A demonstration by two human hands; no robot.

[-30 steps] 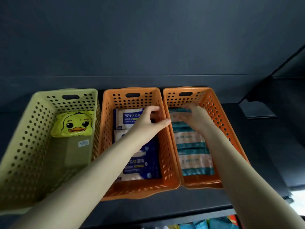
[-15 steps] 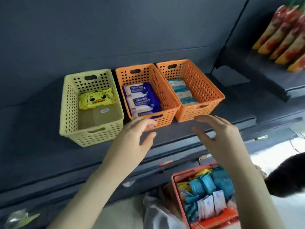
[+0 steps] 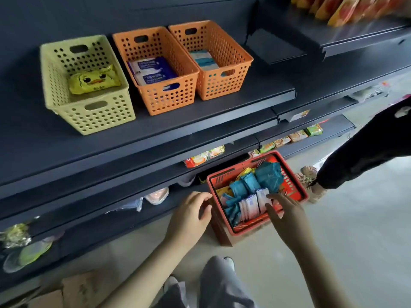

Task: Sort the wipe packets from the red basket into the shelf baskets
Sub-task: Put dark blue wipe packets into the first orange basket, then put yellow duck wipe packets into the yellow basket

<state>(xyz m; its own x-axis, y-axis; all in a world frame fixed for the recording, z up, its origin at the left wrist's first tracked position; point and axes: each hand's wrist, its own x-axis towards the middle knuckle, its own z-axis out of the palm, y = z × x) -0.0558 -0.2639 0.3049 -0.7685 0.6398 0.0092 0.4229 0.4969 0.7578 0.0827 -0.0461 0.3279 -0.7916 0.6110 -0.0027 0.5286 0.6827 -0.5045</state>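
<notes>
Wipe packets lie heaped in the red basket (image 3: 251,226), which sits on the floor (image 3: 355,241) at about 5 o'clock of the view, its far rim tucked just under the edge of the lowest shelf boards. Teal packets (image 3: 264,174) fill its far half, and white packets (image 3: 251,205) stand on edge along the near rim.

The right hand (image 3: 287,216) reaches in over the basket's 4 o'clock corner, fingers wide and straight. The fingertips are at the white packets, but I cannot tell whether they touch, and the hand grips nothing. The left hand (image 3: 189,215) hovers just beside the basket's 9 o'clock rim, fingers loosely bent and holding nothing; whether it touches the rim I cannot tell.

Up at 10 to 1 o'clock, three baskets stand in a row on the dark shelf (image 3: 200,112):
- The yellow basket (image 3: 89,116) holds one duck-faced packet (image 3: 93,80), with bare bottom around it.
- The middle orange basket (image 3: 169,96) holds blue-and-white packets (image 3: 153,71).
- The right orange basket (image 3: 222,85) touches the middle one side to side and holds teal-and-white packets (image 3: 204,60).

The yellow basket's front overhangs the shelf lip. Bare shelf runs on toward 2 o'clock.

At 3 o'clock a dark-clothed person (image 3: 367,147) stands close beside the red basket's right side. Open floor spreads toward 4 o'clock.
</notes>
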